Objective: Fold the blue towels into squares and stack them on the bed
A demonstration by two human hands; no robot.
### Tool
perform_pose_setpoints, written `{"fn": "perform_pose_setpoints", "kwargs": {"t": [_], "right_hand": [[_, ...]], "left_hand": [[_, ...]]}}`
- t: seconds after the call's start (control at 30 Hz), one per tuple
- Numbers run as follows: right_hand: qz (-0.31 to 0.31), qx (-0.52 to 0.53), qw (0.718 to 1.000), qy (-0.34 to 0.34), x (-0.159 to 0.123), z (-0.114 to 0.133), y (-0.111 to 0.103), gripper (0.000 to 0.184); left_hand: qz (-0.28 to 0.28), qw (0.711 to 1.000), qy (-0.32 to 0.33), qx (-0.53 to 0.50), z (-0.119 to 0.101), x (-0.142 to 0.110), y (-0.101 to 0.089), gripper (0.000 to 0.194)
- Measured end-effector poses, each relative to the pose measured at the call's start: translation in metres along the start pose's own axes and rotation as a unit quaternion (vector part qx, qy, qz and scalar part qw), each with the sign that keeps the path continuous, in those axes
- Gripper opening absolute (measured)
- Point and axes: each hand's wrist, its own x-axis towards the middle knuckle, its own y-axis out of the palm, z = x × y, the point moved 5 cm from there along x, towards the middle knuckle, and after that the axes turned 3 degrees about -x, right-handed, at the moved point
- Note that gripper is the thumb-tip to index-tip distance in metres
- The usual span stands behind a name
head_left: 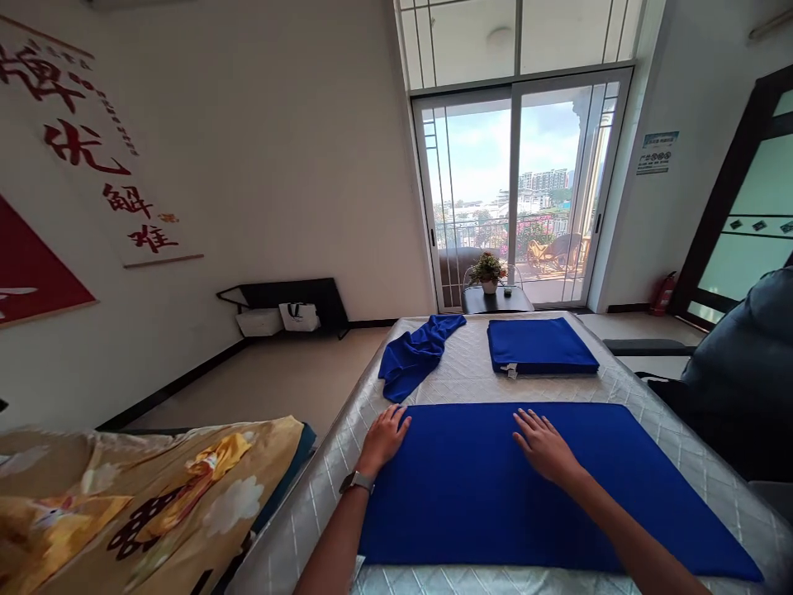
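A blue cloth (471, 496) lies spread flat across the near part of a white quilted mattress (464, 372). On its far left corner rests my left hand (385, 436), fingers stretched out, with a watch on the wrist. My right hand (545, 446) lies palm down on the same cloth, right of its middle, fingers spread. Beyond it sits a neatly folded blue cloth stack (538, 343) with a small white tag at its near edge. To the left of that stack, a crumpled blue cloth (421, 351) lies along the mattress edge. Neither hand grips anything.
At left stands a bed with a patterned yellow sheet (248, 487). Past the mattress's far end is a small dark table (499, 301) with a potted plant (488, 271). A dark padded seat (743, 372) is at right. White bags (299, 316) sit by the wall.
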Motion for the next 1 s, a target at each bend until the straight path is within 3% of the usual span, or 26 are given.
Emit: {"fn": "perform_pose_setpoints", "kwargs": {"t": [0.1,0.23,0.3,0.37,0.57,0.67,0.73,0.87,1.0], "right_hand": [[0.013,0.009,1.000,-0.025,0.026,0.032,0.015,0.069],[0.011,0.004,1.000,-0.010,0.042,0.028,0.035,0.072],[0.004,-0.004,1.000,0.001,0.044,0.007,0.039,0.073],[-0.003,-0.020,1.000,0.023,0.041,-0.029,0.039,0.074],[-0.024,-0.098,0.980,0.170,0.012,-0.196,0.033,0.075],[-0.051,-0.102,0.970,0.216,-0.001,-0.252,0.034,0.076],[-0.065,-0.093,0.967,0.227,-0.005,-0.266,0.037,0.077],[-0.110,-0.052,0.968,0.218,-0.005,-0.263,0.037,0.076],[-0.221,0.028,0.949,0.224,-0.012,-0.258,0.012,0.070]], "left_hand": [[-0.006,1.000,-0.015,0.006,0.009,0.012,0.013,0.051],[-0.001,1.000,-0.026,0.010,0.023,0.015,0.030,0.054],[0.002,0.999,-0.028,0.017,0.028,0.018,0.037,0.055],[0.000,0.999,-0.027,0.030,0.034,0.022,0.044,0.056],[-0.004,0.999,-0.019,0.043,0.052,0.030,0.063,0.059],[-0.009,0.999,-0.019,0.047,0.055,0.031,0.067,0.061],[-0.013,0.998,-0.025,0.048,0.055,0.031,0.066,0.061],[-0.007,0.999,-0.025,0.033,0.053,0.030,0.063,0.063],[0.006,0.999,-0.028,0.023,0.049,0.029,0.057,0.065]]}}
